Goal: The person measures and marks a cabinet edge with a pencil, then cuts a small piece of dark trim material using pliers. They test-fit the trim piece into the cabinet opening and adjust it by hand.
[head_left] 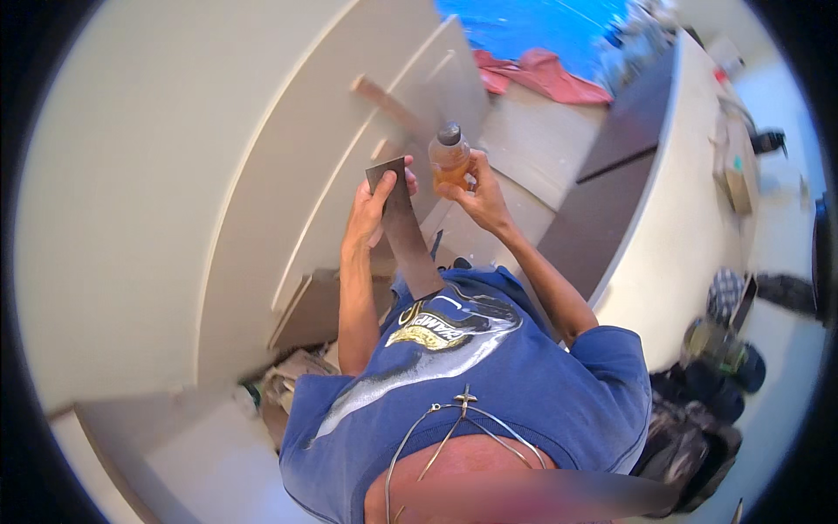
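Observation:
My left hand (374,203) grips the upper end of a dark brown flat strip (406,227), thumb across its face. The strip slants down toward my blue shirt, its lower end against or just in front of the cloth. Beside it, my right hand (476,190) is wrapped round a small clear bottle (449,162) with a dark cap and amber liquid inside. The bottle is upright, a short way right of the strip's top end. Some fingers of both hands are hidden behind what they hold.
Pale panels (262,201) lean along the left wall. To the right stands a white-edged board (650,192) with a dark brown face. Farther off lie a red sheet (550,74) and a blue covering (532,31). Dark bags (698,437) are heaped at the lower right.

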Motion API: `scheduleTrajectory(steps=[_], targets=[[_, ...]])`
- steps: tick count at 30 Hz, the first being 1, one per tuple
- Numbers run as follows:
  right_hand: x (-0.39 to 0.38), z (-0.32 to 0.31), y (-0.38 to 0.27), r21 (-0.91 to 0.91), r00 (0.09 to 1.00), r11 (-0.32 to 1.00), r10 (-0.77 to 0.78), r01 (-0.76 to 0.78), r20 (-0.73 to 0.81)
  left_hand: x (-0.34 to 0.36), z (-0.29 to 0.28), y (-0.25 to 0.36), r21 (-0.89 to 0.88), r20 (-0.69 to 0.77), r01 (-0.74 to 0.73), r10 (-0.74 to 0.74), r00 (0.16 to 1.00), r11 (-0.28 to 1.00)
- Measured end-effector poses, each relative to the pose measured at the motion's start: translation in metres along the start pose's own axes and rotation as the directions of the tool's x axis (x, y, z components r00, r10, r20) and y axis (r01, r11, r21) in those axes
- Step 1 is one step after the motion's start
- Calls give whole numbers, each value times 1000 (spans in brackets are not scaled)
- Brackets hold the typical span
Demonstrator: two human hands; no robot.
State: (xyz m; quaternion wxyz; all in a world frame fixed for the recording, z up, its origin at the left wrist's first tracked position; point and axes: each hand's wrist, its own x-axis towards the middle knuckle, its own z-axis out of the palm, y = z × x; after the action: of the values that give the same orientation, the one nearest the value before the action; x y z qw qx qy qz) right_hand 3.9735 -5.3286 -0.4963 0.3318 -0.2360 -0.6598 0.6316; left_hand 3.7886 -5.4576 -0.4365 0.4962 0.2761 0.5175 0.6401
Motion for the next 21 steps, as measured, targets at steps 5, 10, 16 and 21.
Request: scheduleTrajectory(steps=[5,10,16,21], targets=[[5,-53,-15,126,969,992,14,18,-245,92,50,-22,-111,303,237,-195,933,965],[49,-87,-21,185,952,975,-65,125,-300,168,79,-49,-175,340,376,-303,890,910],[166,-118,4,-208,948,978,-88,24,-305,267,88,-54,-445,489,440,-200,849,780],[250,-154,-15,-375,951,911,-252,171,-177,357,95,-59,-492,357,274,-96,929,827]])
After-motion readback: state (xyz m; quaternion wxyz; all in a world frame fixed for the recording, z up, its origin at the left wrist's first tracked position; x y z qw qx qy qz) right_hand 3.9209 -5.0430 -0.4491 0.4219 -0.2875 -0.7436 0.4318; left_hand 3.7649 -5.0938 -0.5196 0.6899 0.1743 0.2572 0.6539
